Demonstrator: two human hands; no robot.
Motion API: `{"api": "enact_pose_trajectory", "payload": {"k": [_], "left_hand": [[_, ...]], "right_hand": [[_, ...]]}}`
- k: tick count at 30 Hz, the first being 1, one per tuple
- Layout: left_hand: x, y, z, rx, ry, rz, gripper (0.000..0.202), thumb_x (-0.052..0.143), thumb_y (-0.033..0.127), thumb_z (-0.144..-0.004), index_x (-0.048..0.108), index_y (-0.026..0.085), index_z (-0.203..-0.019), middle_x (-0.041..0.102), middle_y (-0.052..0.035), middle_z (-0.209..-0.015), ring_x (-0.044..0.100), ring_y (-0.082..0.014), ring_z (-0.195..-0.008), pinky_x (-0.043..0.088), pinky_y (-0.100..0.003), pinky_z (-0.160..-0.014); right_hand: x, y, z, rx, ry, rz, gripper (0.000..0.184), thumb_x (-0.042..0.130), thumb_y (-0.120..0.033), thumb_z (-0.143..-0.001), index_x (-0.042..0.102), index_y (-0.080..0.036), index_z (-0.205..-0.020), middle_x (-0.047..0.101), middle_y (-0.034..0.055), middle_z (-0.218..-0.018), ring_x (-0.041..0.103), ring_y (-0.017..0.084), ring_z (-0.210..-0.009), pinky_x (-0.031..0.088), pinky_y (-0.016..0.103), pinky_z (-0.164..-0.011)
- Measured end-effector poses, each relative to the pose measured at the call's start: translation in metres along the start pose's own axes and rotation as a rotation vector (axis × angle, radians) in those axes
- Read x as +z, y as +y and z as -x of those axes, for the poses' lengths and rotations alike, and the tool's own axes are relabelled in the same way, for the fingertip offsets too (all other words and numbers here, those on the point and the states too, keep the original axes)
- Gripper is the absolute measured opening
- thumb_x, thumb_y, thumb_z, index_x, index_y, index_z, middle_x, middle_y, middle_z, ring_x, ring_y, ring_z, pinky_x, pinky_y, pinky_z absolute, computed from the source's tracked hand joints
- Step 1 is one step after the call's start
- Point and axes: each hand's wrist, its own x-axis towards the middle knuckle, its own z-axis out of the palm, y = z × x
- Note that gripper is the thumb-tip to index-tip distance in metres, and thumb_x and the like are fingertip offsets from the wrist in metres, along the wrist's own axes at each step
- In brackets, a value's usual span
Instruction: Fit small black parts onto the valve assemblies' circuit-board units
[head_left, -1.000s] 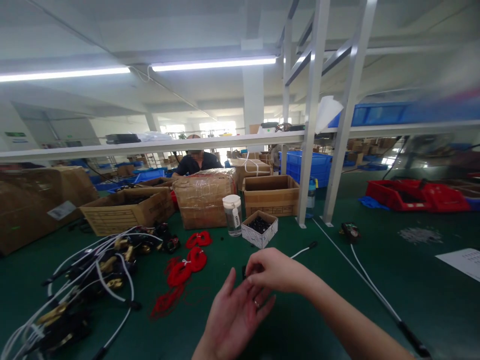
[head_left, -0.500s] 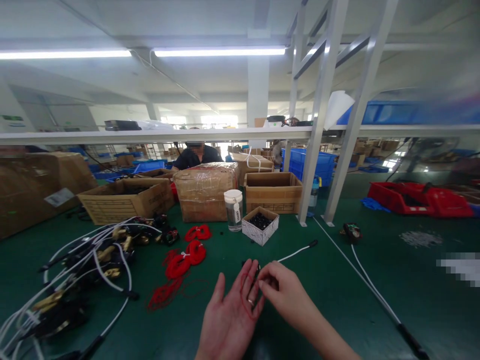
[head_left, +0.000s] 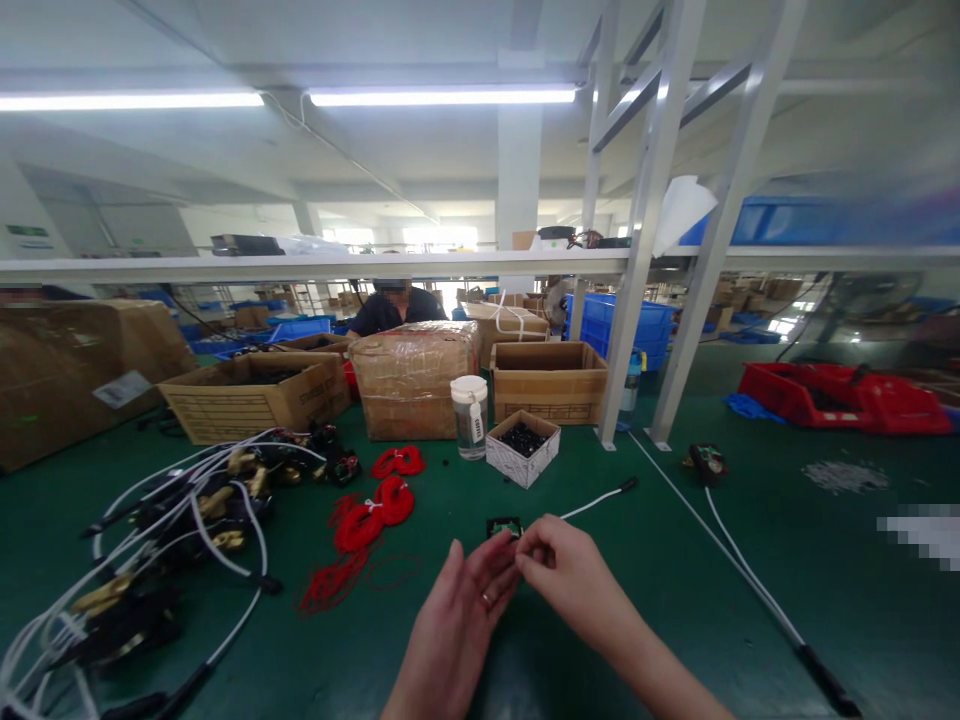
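Observation:
My left hand (head_left: 461, 620) and my right hand (head_left: 566, 575) meet just above the green table (head_left: 675, 600), fingertips together. The right fingers are pinched against the left fingertips on something too small to make out. The left fingers are curled inward. A small black part (head_left: 503, 526) with a green spot lies on the table just beyond the fingertips. A white cable (head_left: 596, 500) with a black end runs from there to the right. Red thread bundles (head_left: 371, 520) lie to the left.
A tangle of white cables with brass and black fittings (head_left: 165, 530) fills the left. Behind stand a small white box of black parts (head_left: 523, 447), a clear jar (head_left: 470, 416), and cardboard boxes (head_left: 412, 378). Another person (head_left: 394, 305) sits behind them. Red bins (head_left: 840, 395) stand far right.
My left palm, open and facing up before, has turned and its fingers have curled toward the right fingertips. The small black part now shows on the table beyond them.

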Motion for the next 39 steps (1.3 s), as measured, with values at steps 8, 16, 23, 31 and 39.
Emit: {"api": "enact_pose_trajectory", "payload": {"k": [8, 16, 23, 31, 39], "left_hand": [[-0.008, 0.011, -0.006, 0.25, 0.173, -0.878, 0.036, 0.072, 0.051, -0.079, 0.075, 0.022, -0.101, 0.077, -0.0088, -0.107, 0.065, -0.0309, -0.109, 0.044, -0.042, -0.103], [-0.014, -0.001, 0.014, 0.275, 0.207, -1.212, 0.021, 0.069, 0.047, -0.084, 0.078, 0.028, -0.084, 0.076, -0.0064, -0.093, 0.067, -0.0281, -0.094, 0.047, -0.035, -0.087], [-0.024, -0.003, 0.016, 0.236, 0.164, -1.288, 0.02, 0.069, 0.047, -0.083, 0.078, 0.03, -0.081, 0.074, -0.0072, -0.087, 0.066, -0.0268, -0.087, 0.047, -0.034, -0.08], [-0.014, 0.023, -0.015, 0.339, 0.194, -1.394, 0.013, 0.067, 0.039, -0.085, 0.076, 0.03, -0.084, 0.073, -0.0028, -0.089, 0.066, -0.0235, -0.089, 0.045, -0.032, -0.081], [-0.014, 0.041, -0.038, 0.403, 0.245, -1.44, 0.011, 0.063, 0.032, -0.086, 0.072, 0.027, -0.088, 0.072, -0.0017, -0.091, 0.065, -0.0219, -0.091, 0.045, -0.032, -0.082]], "right_hand": [[-0.006, 0.0, 0.0, 0.0, -0.056, 0.044, 0.008, 0.061, -0.015, -0.078, 0.067, -0.019, -0.076, 0.059, -0.0006, -0.078, 0.052, 0.013, -0.071, 0.038, 0.028, -0.065], [0.002, 0.015, 0.022, -0.018, -0.127, 0.059, 0.011, 0.058, -0.011, -0.077, 0.066, -0.019, -0.078, 0.059, -0.0008, -0.082, 0.054, 0.012, -0.076, 0.038, 0.026, -0.067], [0.008, 0.043, 0.033, 0.013, -0.193, 0.077, 0.006, 0.062, -0.017, -0.08, 0.067, -0.02, -0.083, 0.058, -0.0016, -0.08, 0.052, 0.012, -0.073, 0.036, 0.026, -0.066], [-0.005, 0.031, -0.012, -0.036, -0.139, 0.116, 0.005, 0.063, -0.02, -0.083, 0.065, -0.018, -0.08, 0.057, -0.002, -0.075, 0.049, 0.012, -0.07, 0.035, 0.027, -0.065], [-0.006, 0.021, -0.044, -0.076, -0.15, 0.207, 0.007, 0.064, -0.022, -0.086, 0.065, -0.018, -0.08, 0.058, -0.0004, -0.079, 0.052, 0.013, -0.074, 0.036, 0.028, -0.068]]}}
